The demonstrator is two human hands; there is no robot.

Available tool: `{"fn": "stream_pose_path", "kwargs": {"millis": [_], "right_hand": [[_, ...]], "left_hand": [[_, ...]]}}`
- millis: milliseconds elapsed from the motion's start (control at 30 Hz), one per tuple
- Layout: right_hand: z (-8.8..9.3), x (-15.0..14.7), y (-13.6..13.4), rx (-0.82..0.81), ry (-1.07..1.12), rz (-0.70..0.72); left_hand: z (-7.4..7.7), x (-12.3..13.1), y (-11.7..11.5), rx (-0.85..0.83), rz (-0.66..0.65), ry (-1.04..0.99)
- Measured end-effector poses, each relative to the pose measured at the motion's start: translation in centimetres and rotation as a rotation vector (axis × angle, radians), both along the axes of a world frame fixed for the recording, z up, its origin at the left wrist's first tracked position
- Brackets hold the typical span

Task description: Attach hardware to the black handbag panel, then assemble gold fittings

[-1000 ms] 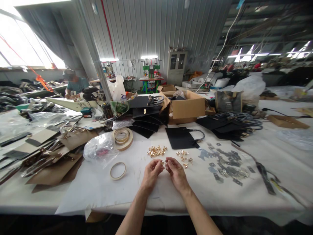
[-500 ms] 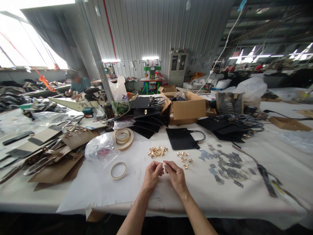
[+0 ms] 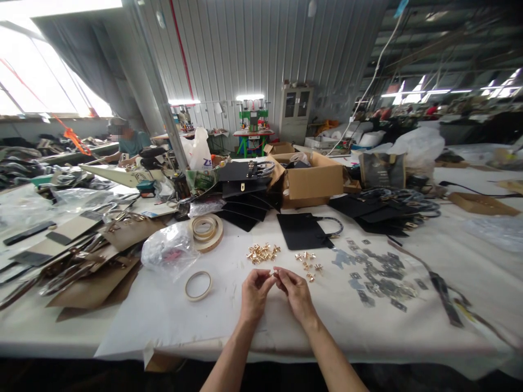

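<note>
Left hand (image 3: 254, 294) and right hand (image 3: 296, 293), fingers almost meeting, are pinching one small shiny metal fitting (image 3: 275, 273) at twelve o'clock, left thumb now straightening.

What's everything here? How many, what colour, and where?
small fittings: many, gold, two clusters beyond the hands
metal plates: many, grey, right side
flat bag: one, black, beyond the fittings
bag stacks: two, black, farther back
bag pile: several, brown, far left
tape ring: one, cream, left of the hands
tape rolls: at least two, tan, beyond the ring
plastic bag: one, clear, beside the rolls
open box: one, brown, back of table
table: one, white, underneath
machine: one clearly, green, back centre
cabinet: one, grey, right of machine
co-worker: one, blue top, back left
small piece: one, shiny, at the fingertips
left hand: one, bare, fingertips at the piece
right hand: one, bare, pinching the piece
</note>
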State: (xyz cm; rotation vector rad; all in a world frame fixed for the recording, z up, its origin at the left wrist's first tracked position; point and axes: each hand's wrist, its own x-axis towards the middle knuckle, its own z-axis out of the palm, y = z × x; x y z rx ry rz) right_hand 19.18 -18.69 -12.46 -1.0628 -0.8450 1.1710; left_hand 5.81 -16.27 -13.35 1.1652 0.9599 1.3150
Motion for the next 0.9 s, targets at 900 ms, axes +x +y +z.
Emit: {"fn": "stream_pose_path", "kwargs": {"millis": [900], "right_hand": [[0.0, 0.2, -0.2, 0.050, -0.074, 0.004]], "left_hand": [[0.5, -0.1, -0.4, 0.115, 0.051, 0.111]]}}
